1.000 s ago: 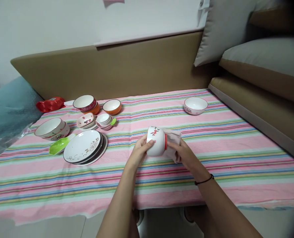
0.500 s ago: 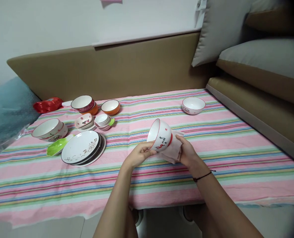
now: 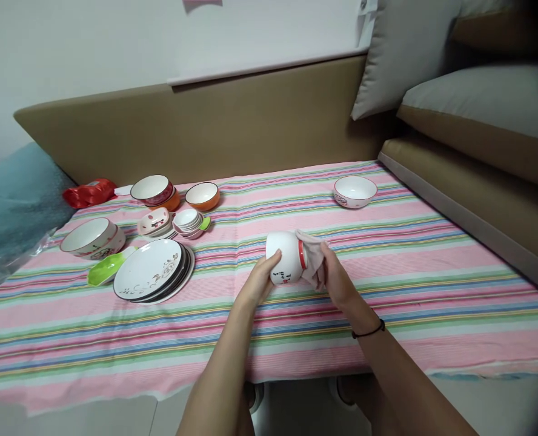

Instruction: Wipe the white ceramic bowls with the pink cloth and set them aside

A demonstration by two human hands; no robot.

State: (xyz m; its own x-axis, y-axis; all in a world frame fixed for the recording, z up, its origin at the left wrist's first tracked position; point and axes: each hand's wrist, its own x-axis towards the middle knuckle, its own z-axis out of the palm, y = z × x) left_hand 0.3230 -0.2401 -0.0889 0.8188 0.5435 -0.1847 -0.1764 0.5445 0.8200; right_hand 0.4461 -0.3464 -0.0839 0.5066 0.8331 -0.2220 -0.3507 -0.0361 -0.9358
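Observation:
Above the striped cloth, my left hand (image 3: 260, 278) grips the rim side of a white bowl (image 3: 283, 251) with a red foot ring and dark lettering. The bowl lies tipped on its side, its base facing right and its inside hidden from view. My right hand (image 3: 335, 275) is closed on a pale pink cloth (image 3: 313, 255), which presses against the bowl's foot and lower side. Farther back on the right, another white bowl (image 3: 355, 192) with a red rim stands upright.
To the left sit a stack of plates (image 3: 146, 269), a green leaf-shaped dish (image 3: 106, 269), a large white bowl (image 3: 89, 237), small dishes (image 3: 187, 219), an orange bowl (image 3: 202, 196) and a stacked red bowl (image 3: 151, 189). Cushions (image 3: 482, 115) rise at the right. A brown backboard (image 3: 260, 121) runs behind.
The bowl has turned in my hands, so its opening no longer shows and its base points right. My right hand and the cloth have shifted slightly left around the base.

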